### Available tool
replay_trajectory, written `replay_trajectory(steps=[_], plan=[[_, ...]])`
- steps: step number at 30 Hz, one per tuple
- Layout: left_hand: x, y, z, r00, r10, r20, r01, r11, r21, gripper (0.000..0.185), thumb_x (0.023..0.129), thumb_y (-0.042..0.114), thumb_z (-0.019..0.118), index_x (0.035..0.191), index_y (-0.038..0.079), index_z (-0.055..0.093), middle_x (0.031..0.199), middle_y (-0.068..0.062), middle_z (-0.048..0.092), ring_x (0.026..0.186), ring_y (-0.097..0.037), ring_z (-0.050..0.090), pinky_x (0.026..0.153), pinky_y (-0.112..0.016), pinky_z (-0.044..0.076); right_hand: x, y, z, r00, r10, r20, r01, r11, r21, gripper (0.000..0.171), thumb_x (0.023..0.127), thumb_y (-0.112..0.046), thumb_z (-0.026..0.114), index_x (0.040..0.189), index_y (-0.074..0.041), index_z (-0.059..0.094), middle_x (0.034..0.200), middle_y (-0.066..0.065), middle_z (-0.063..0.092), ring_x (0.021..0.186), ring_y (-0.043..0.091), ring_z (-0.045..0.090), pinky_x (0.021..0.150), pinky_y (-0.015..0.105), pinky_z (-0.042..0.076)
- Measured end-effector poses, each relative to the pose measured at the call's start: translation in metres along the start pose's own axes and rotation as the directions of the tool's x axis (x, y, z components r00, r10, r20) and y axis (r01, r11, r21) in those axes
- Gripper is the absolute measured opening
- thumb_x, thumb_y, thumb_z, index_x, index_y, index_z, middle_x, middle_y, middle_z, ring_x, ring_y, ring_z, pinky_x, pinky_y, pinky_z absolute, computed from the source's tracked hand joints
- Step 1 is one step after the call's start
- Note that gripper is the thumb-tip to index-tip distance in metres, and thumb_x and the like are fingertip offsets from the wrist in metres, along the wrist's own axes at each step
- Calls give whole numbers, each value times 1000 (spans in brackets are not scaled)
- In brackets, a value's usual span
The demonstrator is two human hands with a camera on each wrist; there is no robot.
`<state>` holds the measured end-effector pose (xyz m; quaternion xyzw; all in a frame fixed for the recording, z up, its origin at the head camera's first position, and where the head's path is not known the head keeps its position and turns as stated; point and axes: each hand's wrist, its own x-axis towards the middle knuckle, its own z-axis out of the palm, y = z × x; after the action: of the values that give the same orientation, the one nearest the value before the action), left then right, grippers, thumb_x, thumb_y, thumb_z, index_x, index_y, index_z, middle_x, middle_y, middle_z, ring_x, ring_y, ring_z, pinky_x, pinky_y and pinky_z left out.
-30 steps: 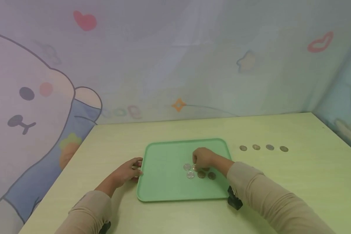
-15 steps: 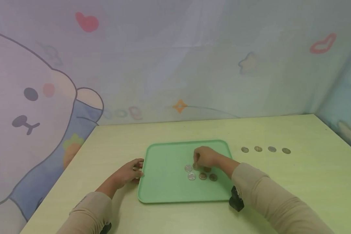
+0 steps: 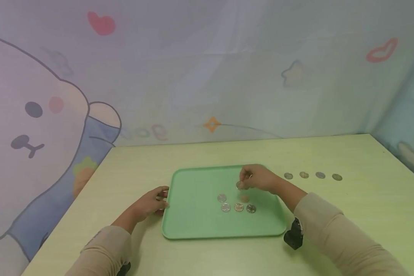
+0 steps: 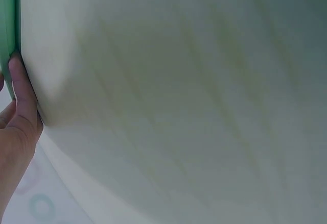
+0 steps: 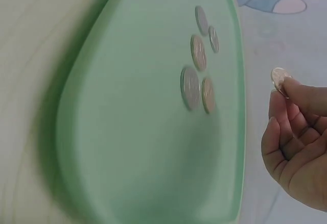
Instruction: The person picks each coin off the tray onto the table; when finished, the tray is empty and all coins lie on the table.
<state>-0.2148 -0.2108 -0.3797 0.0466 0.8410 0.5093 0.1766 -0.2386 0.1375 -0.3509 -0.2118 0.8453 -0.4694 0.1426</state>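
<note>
My right hand pinches a coin between thumb and fingertips, raised over the right half of the green tray. In the right wrist view this coin stands on edge above the curled fingers. Below it on the tray lie several more coins: a silver one and a golden one behind, with a row of 3 in front, including a middle coin. My left hand holds the tray's left edge. The left wrist view shows its fingers along the green rim.
Several coins lie in a row on the table to the right of the tray, among them a leftmost coin and a rightmost coin. The pale wooden table ends at a printed cloth backdrop. Another cloth stands at the right.
My right hand has lifted a coin from the back row and carried it up and to the right. A gap shows where it lay. The left hand stays at the tray edge.
</note>
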Motion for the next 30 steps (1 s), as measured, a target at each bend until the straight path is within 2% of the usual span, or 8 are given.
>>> replay_trajectory(steps=[5,14,22,25,30], plan=[[0,1,1,1000,-21,-20,21,1000,7,52,81,-4,50,129,-2,31,118,-21,37,101,-31,45,72,-36,49,-12,9,-17,1000,1,-24,-1,1000,23,13,79,-12,60,81,-3,51,78,6,52,76,19,53,71,39,44],[2,-1,2,1000,-1,-6,1,1000,3,52,81,-4,49,129,-3,29,117,-21,37,101,-31,44,71,-36,49,-36,28,-46,995,43,-85,-40,999,35,19,80,-15,61,88,-1,51,80,9,49,76,23,53,71,39,43],[0,1,2,1000,1,22,-1,1000,5,54,81,-3,50,130,-5,27,117,-22,36,101,-31,45,72,-37,48,-59,47,-62,986,102,-133,-96,994,49,21,80,-15,60,90,1,51,79,9,49,75,24,52,71,39,43],[0,2,2,1000,1,18,-1,1000,5,54,81,-3,50,130,-5,27,117,-22,36,100,-30,45,72,-37,48,-67,52,-68,980,128,-151,-122,991,48,24,80,-17,60,91,1,50,85,11,51,78,23,53,73,37,43],[-1,2,1,1000,6,21,-6,1000,5,54,81,-3,50,130,-5,26,117,-22,35,100,-30,45,72,-37,48,-74,62,-74,972,165,-168,-160,986,47,22,82,-13,58,93,4,49,83,9,53,77,20,54,71,34,44]])
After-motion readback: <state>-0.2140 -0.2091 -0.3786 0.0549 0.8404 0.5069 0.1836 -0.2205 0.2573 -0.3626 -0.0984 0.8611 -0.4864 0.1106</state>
